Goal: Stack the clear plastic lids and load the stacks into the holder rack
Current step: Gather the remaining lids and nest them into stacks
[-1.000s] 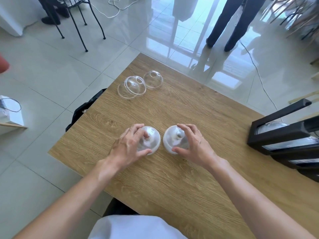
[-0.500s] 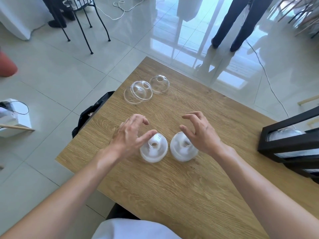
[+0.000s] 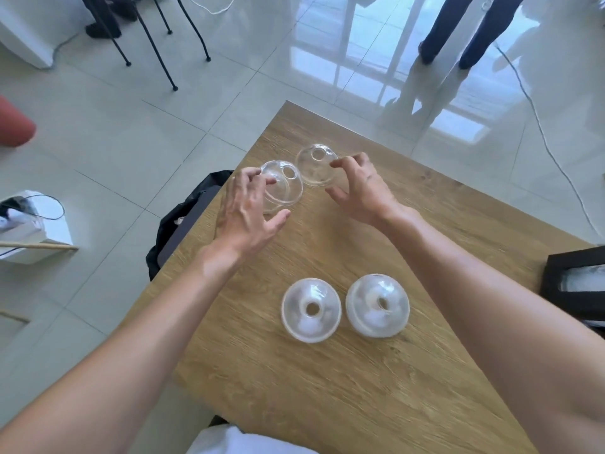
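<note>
Both arms reach out over the light oak-grain wooden table [image 3: 376,388] toward its far corner. The left hand [image 3: 247,208] has its fingers spread and loosely curved around the near side of a clear domed plastic lid with a round hole in its top [image 3: 283,186]; whether the fingertips actually touch it I cannot tell, though the thumb stands clear below it. A second lid seems to lie partly under that one, but the blur and the hand hide it. The right hand [image 3: 360,188] is likewise spread and holding nothing, its fingertips just at the rim of another clear domed lid [image 3: 317,165], which sits beside the first, their edges close or touching. Nearer the person, well apart from the hands, two cloudy-looking stacks of clear lids stand side by side on the table, the left stack [image 3: 311,310] and the right stack [image 3: 377,310], holes upward and not quite touching. At the right edge, part of the black holder rack [image 3: 556,273] shows, with clear lids already inside it. A black bag [image 3: 176,224] hangs off the table's left side above the pale tiled floor [image 3: 114,142].
</note>
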Tool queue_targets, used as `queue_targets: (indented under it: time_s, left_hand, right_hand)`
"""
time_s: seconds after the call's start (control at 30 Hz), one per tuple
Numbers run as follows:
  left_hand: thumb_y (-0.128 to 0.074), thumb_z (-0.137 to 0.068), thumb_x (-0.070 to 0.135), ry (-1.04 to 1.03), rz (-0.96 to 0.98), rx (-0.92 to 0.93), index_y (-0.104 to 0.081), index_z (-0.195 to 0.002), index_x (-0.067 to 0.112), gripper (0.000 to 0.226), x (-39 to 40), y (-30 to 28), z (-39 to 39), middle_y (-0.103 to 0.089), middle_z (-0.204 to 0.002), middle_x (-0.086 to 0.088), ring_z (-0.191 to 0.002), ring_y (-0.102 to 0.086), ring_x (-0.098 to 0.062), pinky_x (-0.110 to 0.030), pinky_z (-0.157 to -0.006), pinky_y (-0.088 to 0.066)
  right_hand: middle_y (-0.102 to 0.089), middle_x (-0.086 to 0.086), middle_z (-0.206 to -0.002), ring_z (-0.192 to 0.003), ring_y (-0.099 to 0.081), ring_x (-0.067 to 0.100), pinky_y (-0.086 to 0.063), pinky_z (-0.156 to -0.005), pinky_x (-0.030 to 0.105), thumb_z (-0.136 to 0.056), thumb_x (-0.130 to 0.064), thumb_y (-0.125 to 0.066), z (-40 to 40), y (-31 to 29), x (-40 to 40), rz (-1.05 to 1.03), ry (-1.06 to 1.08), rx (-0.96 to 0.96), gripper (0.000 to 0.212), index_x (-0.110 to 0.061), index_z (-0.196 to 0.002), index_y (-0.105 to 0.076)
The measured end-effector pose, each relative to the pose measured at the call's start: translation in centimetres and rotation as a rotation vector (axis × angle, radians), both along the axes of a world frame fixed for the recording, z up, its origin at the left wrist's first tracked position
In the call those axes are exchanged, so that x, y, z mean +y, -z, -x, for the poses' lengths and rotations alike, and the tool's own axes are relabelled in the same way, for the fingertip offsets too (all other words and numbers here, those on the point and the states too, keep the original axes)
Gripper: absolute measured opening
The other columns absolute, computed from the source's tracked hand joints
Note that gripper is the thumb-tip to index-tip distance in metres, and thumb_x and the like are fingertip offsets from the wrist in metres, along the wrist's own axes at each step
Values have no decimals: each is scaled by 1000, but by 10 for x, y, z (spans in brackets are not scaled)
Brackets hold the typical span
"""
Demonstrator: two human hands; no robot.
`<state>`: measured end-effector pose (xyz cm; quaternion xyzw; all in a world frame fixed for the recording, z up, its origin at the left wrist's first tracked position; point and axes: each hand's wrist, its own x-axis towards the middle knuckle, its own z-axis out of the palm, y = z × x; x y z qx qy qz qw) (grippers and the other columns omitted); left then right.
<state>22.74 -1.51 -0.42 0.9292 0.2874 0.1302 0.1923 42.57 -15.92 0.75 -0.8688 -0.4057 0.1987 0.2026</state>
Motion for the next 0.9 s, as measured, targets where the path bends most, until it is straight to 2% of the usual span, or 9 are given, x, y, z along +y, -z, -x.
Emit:
queue_targets:
  time_s: [0.23, 0.37, 0.63, 0.8, 0.9]
  left_hand:
    - [-81, -74, 49, 28, -34, 94, -40, -145, 23, 86, 12, 14, -26, -31, -151, -11, -138, -35, -30, -47, -109, -38]
    - [-83, -72, 45, 54, -31, 135, -33, -151, 26, 95, 18, 23, -35, -29, -154, -10, -140, -32, -30, -47, -114, -33]
    - [-87, -70, 39, 58, 6, 0, -42, -146, 19, 91, 22, 26, -29, -44, -142, -9, -130, -45, -26, -44, -112, -34]
    - [-90, -65, 39, -5, 83, -84, -41, -145, 20, 96, 23, 21, -12, -44, -142, -8, -128, -46, -23, -42, -109, -41]
    - [-93, -61, 41, -14, 157, -27, -38, -145, 21, 102, 25, 24, -1, -38, -147, -9, -134, -42, -25, -46, -109, -42]
  right_hand:
    - [-35, 13, -146, -135, -39, 33, -43, -105, 47, -88, -31, -68, -13, 18, 45, 90, -23, -48, 64, -24, -146, -42]
    - [-37, 13, -144, -131, -42, 34, -43, -102, 45, -87, -32, -72, -14, 28, 47, 121, -14, -84, 60, -23, -140, -45]
    - [-40, 9, -138, -124, -45, 30, -42, -100, 43, -86, -37, -73, -14, 35, 34, 80, 17, -123, 52, -21, -128, -47]
    - [-41, 9, -137, -122, -45, 30, -42, -99, 45, -86, -38, -73, -10, 36, 25, 79, 11, -118, 51, -21, -126, -47]
    - [-40, 9, -136, -123, -43, 30, -41, -98, 44, -86, -40, -73, -6, 36, 21, 81, 13, -114, 51, -21, -125, -46]
